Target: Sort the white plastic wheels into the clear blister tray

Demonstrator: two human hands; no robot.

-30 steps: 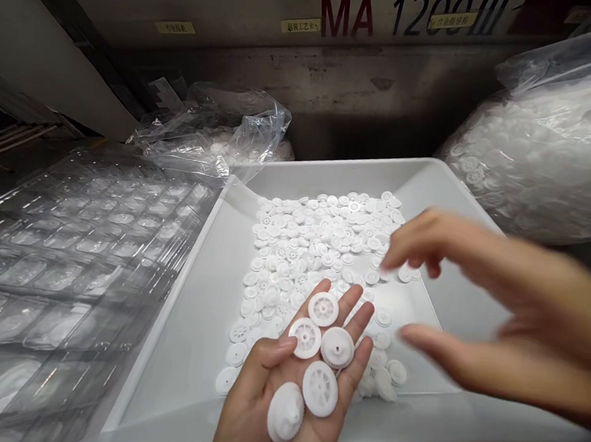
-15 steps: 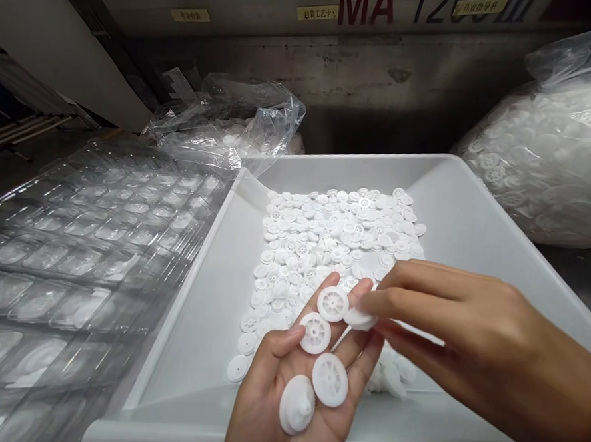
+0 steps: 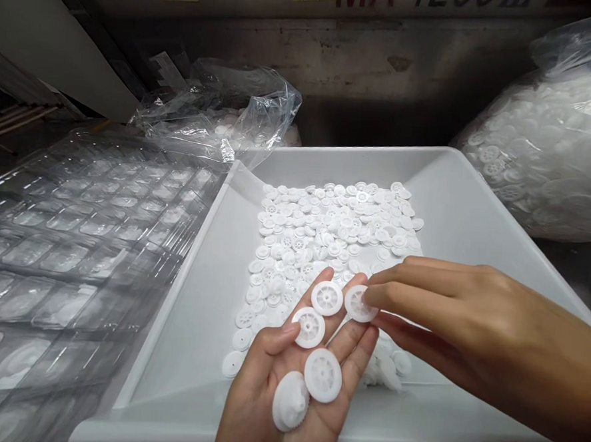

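Observation:
My left hand (image 3: 317, 424) lies palm up over the tray and holds several white plastic gears. Its thumb presses on the rim of one spoked gear (image 3: 308, 327). Another gear (image 3: 327, 297) rests on the fingers, and a larger one (image 3: 323, 375) lies on the palm. Near the heel of the hand sits a gear with a stepped, pointed hub (image 3: 290, 401). With its fingertips my right hand (image 3: 474, 318) pinches a spoked gear (image 3: 358, 305) at the left hand's fingertips. Below both hands, a layer of similar gears (image 3: 326, 216) covers the tray floor.
The deep light-grey tray (image 3: 495, 226) has sloping walls. On the left are stacked clear blister trays (image 3: 68, 254) with white parts in their pockets. A crumpled clear bag (image 3: 267, 112) stands behind, and a full bag of gears (image 3: 555, 150) bulges at the right.
The gear in my right fingertips has turned from nearly edge-on to show its spoked face. The view has shifted slightly, and the left hand holds the same gears.

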